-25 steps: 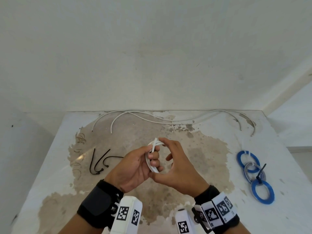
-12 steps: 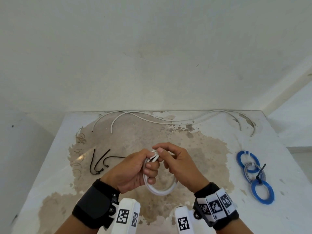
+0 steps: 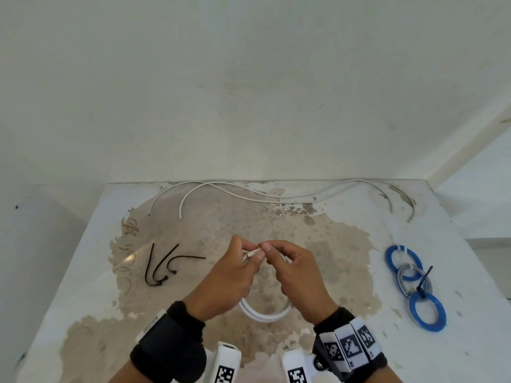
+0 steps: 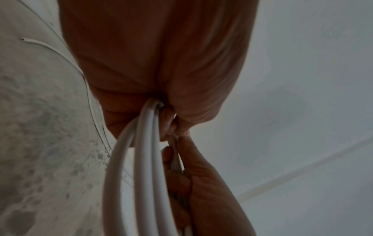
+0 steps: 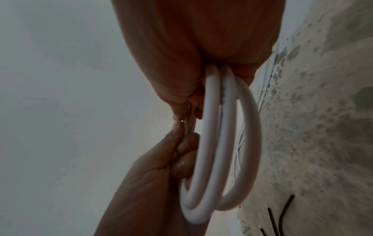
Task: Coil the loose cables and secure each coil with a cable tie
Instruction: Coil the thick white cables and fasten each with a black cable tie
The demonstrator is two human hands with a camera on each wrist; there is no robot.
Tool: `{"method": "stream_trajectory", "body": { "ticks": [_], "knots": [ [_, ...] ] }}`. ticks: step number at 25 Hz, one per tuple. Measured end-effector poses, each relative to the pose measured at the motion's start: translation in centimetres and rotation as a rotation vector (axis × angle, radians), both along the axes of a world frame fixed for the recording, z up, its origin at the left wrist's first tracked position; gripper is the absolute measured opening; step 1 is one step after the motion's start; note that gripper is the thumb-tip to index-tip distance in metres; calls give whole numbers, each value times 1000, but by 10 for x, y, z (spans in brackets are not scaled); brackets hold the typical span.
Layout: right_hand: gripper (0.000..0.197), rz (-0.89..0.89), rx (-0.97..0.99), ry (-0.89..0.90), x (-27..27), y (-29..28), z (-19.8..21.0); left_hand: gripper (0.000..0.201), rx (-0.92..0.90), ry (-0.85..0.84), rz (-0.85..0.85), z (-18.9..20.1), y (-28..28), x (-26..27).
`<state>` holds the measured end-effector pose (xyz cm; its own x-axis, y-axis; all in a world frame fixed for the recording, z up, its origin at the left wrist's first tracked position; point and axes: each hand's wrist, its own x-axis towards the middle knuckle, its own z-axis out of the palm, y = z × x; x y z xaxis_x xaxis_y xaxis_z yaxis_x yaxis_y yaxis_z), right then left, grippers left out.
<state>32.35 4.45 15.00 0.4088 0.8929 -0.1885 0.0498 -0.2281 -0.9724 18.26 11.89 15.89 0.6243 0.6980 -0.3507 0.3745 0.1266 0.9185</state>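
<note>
A white cable coil (image 3: 265, 316) of a few loops hangs over the middle of the stained table (image 3: 83, 286). My left hand (image 3: 250, 252) grips its left side and my right hand (image 3: 272, 251) its right side. Both sets of fingertips meet at the top and pinch a short white end (image 3: 253, 254). The left wrist view shows the coil's loops (image 4: 145, 159) running into my curled fingers (image 4: 168, 123). In the right wrist view the coil (image 5: 212, 143) hangs from my right hand. A thin pale strand (image 5: 189, 121) runs between both hands; I cannot tell whether it is cable or tie.
Three black cable ties (image 3: 163, 266) lie on the left of the table. Two long loose white cables (image 3: 276, 195) run along the back edge by the wall. Tied blue and grey coils (image 3: 409, 283) lie in a chain at the right.
The coil has dropped from between my palms and now hangs below them. Both hands have shifted so that their fingertips meet at the coil's top.
</note>
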Motion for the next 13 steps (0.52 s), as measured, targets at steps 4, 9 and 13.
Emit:
{"method": "stream_trajectory", "body": {
  "ticks": [4, 9, 13],
  "knots": [
    [19, 122, -23, 118, 4, -8, 3, 17, 6, -16, 33, -5, 7, -2],
    [26, 185, -43, 66, 11, -16, 8, 20, -72, -57, 33, -5, 3, -2],
    [12, 89, -32, 3, 9, -24, 9, 17, -216, -96, 42, -2, -6, 4]
  ]
}}
